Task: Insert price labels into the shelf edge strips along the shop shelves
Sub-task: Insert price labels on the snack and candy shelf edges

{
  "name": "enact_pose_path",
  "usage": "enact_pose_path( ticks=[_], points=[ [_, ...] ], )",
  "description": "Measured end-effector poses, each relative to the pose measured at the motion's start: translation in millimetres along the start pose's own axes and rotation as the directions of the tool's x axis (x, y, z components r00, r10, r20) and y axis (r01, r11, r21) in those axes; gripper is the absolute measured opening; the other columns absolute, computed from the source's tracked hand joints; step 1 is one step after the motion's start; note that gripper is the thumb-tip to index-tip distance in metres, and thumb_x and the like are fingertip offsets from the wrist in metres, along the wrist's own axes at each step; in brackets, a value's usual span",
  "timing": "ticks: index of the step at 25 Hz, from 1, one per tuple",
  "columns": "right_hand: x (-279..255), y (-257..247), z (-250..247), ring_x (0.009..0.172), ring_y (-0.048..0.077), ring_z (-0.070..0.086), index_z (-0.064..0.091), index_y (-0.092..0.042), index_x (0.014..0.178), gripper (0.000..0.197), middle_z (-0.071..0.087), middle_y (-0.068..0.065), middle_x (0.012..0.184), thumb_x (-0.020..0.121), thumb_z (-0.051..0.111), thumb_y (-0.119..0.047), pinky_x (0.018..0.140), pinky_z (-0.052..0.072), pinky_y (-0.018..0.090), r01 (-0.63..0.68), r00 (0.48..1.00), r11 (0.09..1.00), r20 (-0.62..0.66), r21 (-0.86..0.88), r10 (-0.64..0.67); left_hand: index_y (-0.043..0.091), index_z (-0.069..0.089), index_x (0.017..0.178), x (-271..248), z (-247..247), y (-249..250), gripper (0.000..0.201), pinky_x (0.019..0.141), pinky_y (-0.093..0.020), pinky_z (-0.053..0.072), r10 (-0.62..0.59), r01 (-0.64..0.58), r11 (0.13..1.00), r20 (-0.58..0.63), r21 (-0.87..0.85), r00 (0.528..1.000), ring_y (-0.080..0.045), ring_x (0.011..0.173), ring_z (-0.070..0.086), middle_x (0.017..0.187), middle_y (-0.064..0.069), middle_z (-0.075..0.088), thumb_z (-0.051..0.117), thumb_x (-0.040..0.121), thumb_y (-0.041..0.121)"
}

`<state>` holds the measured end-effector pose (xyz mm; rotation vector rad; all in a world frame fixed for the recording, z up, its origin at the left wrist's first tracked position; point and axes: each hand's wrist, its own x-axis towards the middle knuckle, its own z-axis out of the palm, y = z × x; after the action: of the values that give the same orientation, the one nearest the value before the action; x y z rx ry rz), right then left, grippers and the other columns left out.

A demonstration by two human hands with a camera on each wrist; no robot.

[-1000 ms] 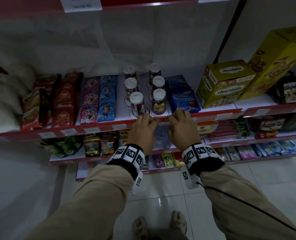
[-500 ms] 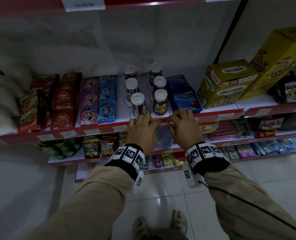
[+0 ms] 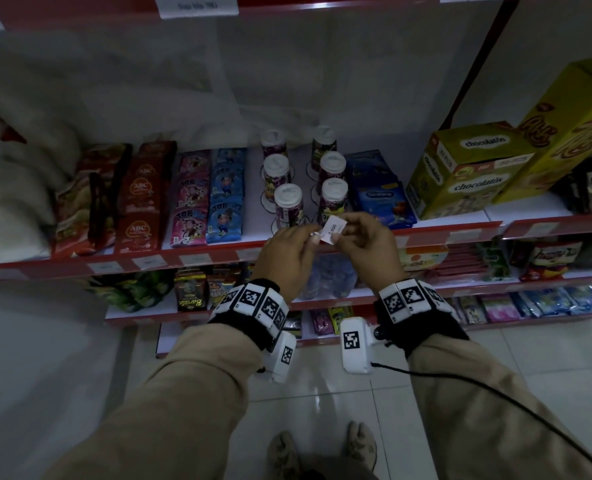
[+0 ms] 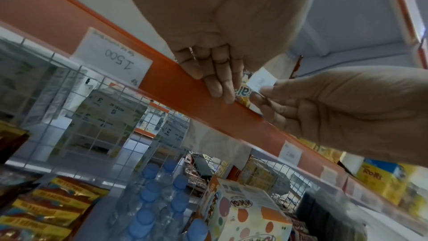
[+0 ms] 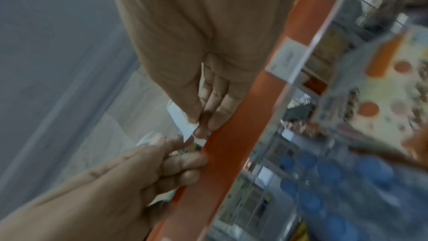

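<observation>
A small white price label (image 3: 334,229) is pinched between the thumb and fingers of my right hand (image 3: 367,244), just above the red shelf edge strip (image 3: 429,237). It hangs in front of the white-lidded cups. My left hand (image 3: 287,251) is close beside it. In the left wrist view the left hand's fingers (image 4: 217,80) press on the strip (image 4: 185,87), a little left of the label (image 4: 261,80). In the right wrist view the label (image 5: 181,121) sticks out of my right fingers (image 5: 208,109), which touch the strip (image 5: 231,153).
Several white-lidded cups (image 3: 289,206) stand right behind the strip, with sachets to the left and a yellow chocolatos box (image 3: 460,171) to the right. Other labels (image 3: 149,263) sit in the strip. Water bottles (image 4: 150,190) fill the shelf below.
Both hands were pressed flat against the strip. Now they have lifted slightly, and the white label shows between them above the strip, held by the right hand.
</observation>
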<state>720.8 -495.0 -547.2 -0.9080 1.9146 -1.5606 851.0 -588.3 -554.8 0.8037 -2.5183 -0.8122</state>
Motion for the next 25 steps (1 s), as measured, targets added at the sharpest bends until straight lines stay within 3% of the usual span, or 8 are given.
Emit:
enact_pose_path(
  ticks=[3,5,8,11,13,18,22,25],
  points=[
    [-8.8,1.0,11.6,0.085,0.019,0.062,0.060,0.001,0.108,0.024,0.065,0.010,0.088,0.085,0.064,0.005,0.078,0.054,0.027,-0.075,0.997,0.987,0.001,0.144,0.076,0.009,0.061,0.106,2.1,-0.7,1.5,0.023,0.082,-0.041,0.045,-0.015,0.015,0.999,-0.006,0.032,1.000,-0.030,0.097,0.055,0.101,-0.011,0.065,0.048,0.098,0.026],
    [-14.2,1.3,13.9,0.084,0.017,0.062,0.059,0.001,0.111,0.026,0.065,0.012,0.090,0.086,0.064,0.003,0.078,0.054,0.029,-0.066,0.998,0.993,-0.007,0.096,0.067,0.008,0.059,0.098,1.6,-1.3,3.9,0.016,0.079,-0.042,0.043,-0.013,0.014,0.996,-0.008,0.084,1.000,-0.030,0.093,0.054,0.095,-0.010,0.063,0.051,0.096,0.022],
    [-16.2,-3.6,6.5,0.083,0.012,0.060,0.060,-0.007,0.115,0.028,0.063,0.007,0.100,0.088,0.061,-0.002,0.075,0.052,0.026,0.149,0.988,0.976,-0.003,-0.160,-0.152,0.010,0.058,0.098,1.1,-1.4,7.5,0.015,0.080,-0.038,0.036,0.007,-0.012,0.978,0.021,0.209,1.000,-0.028,0.097,0.051,0.099,-0.008,0.061,0.049,0.096,0.021],
    [-10.2,-6.8,0.8,0.088,0.030,0.056,0.065,-0.008,0.109,0.024,0.062,0.014,0.097,0.086,0.058,-0.003,0.074,0.047,0.036,0.361,0.927,0.750,0.125,-0.554,-0.354,0.012,0.058,0.102,3.5,-4.8,8.3,0.017,0.082,-0.036,0.033,0.016,-0.040,0.950,0.077,0.311,0.997,-0.027,0.101,0.051,0.104,-0.005,0.060,0.046,0.096,0.023],
    [-6.8,-5.5,-0.4,0.085,0.034,0.056,0.066,-0.006,0.101,0.019,0.064,0.015,0.091,0.085,0.058,-0.002,0.070,0.044,0.038,0.399,0.906,0.652,0.167,-0.644,-0.389,0.014,0.058,0.104,2.3,-10.6,5.8,0.018,0.082,-0.036,0.032,0.027,-0.052,0.943,0.079,0.328,0.996,-0.026,0.100,0.053,0.104,-0.004,0.061,0.046,0.095,0.024],
    [-3.2,5.6,0.9,0.088,0.029,0.056,0.065,-0.011,0.097,0.012,0.067,0.010,0.090,0.088,0.059,-0.007,0.070,0.046,0.034,0.277,0.948,0.795,0.015,-0.539,-0.319,0.016,0.059,0.100,-13.0,-26.5,-9.1,0.012,0.084,-0.034,0.033,0.023,-0.037,0.940,0.045,0.340,0.999,-0.024,0.098,0.052,0.100,-0.002,0.060,0.049,0.093,0.020],
    [-2.5,9.5,10.6,0.089,0.032,0.052,0.066,-0.012,0.094,0.012,0.066,0.011,0.092,0.084,0.062,-0.007,0.077,0.045,0.043,0.309,0.941,0.745,0.074,-0.591,-0.331,0.015,0.058,0.111,-14.4,-27.3,-11.9,0.025,0.088,-0.037,0.037,-0.014,0.002,0.962,0.044,0.272,0.999,-0.025,0.103,0.051,0.107,-0.004,0.061,0.048,0.089,0.008],
    [-4.9,11.6,14.6,0.091,0.034,0.051,0.068,-0.012,0.096,0.015,0.064,0.012,0.097,0.082,0.064,-0.007,0.079,0.044,0.044,0.312,0.939,0.707,0.094,-0.635,-0.331,0.015,0.057,0.121,-16.4,-22.8,-10.1,0.031,0.086,-0.041,0.041,-0.010,-0.002,0.967,0.046,0.255,0.999,-0.028,0.104,0.048,0.110,-0.009,0.057,0.048,0.091,0.010]
  ],
)
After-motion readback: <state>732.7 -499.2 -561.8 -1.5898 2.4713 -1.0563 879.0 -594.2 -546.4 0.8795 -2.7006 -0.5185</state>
